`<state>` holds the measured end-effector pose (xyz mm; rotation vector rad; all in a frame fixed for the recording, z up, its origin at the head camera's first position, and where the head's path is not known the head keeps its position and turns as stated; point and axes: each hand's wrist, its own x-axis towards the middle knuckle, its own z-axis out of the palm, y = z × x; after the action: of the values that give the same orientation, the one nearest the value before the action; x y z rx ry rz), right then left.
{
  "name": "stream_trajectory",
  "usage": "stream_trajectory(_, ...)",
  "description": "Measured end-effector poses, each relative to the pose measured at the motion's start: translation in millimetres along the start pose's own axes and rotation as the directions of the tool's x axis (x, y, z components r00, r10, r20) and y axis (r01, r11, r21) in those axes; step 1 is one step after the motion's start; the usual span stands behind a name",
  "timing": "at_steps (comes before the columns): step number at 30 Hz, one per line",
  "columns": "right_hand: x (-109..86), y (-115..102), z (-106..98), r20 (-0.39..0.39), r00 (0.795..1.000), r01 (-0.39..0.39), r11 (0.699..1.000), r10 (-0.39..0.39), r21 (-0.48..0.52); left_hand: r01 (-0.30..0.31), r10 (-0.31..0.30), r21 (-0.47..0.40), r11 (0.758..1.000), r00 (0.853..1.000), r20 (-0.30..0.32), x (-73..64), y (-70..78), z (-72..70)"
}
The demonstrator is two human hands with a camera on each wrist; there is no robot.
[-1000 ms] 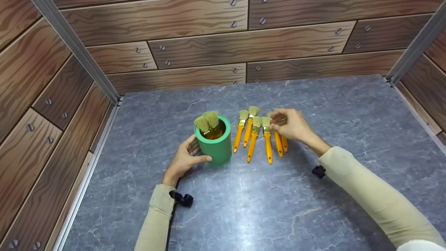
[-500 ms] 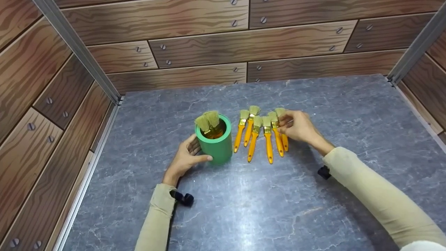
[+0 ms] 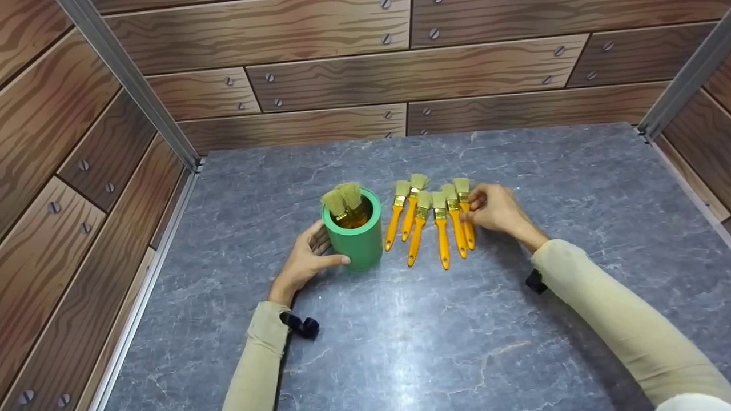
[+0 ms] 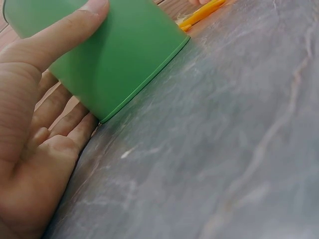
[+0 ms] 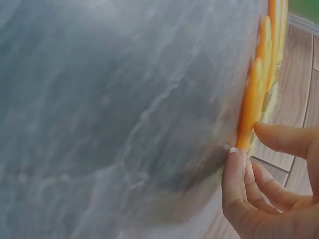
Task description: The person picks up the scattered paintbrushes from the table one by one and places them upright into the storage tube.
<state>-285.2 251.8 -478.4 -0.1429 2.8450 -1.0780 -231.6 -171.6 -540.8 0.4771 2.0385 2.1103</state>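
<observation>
- The blue-grey, marble-patterned worktop (image 3: pixel 342 365) met the brown wood-plank-printed back wall (image 3: pixel 457 68) along its far edge, and grey metal posts (image 3: pixel 125 85) stood at the corners.
- A strip of surface ran between that far edge and the loose brushes; a broader stretch (streaked with reflected light) spread in front, between the two pale beige sleeves (image 3: pixel 605 319).
- The smooth green cylindrical holder (image 3: pixel 360 248) stood left of the loose brushes, well apart from the back wall, with only a narrow gap to the nearest handle.
- It looked thick-rimmed and open at the top; two flat paintbrushes with pale bristles (image 3: pixel 349 197) leaned inside it, bristles up, their heads poking above the rim towards its left.
- The left hand (image 3: pixel 305 257) had its grip curled about the holder, thumb along the near side and fingers behind its left side.
- Six loose paintbrushes lay on the worktop in an uneven row, bristles towards the back wall: yellow-orange handles, brassy metal bands, straw-coloured bristles, a hole showing near several handle ends.
- The rightmost yellow-orange-handled brush (image 3: pixel 464 201) lay close beside its neighbour.
- The right hand (image 3: pixel 497 211) had its grip on that brush's handle, pinching it between thumb and fingertips just below the metal band.
</observation>
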Motion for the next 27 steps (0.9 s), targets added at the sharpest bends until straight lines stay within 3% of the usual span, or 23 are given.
stream_trajectory(18,5.4,-2.1,-5.5,0.074,0.987,-0.14,0.989,0.143,-0.039,0.002,-0.002,0.011,1.0,1.0,-0.003,-0.2,-0.7,-0.1)
stream_trajectory(27,4.9,-4.6,-8.7,0.134,0.97,-0.221,0.968,0.204,0.12,-0.001,0.001,0.001,1.0,1.0,-0.003,1.1,-1.0,0.3)
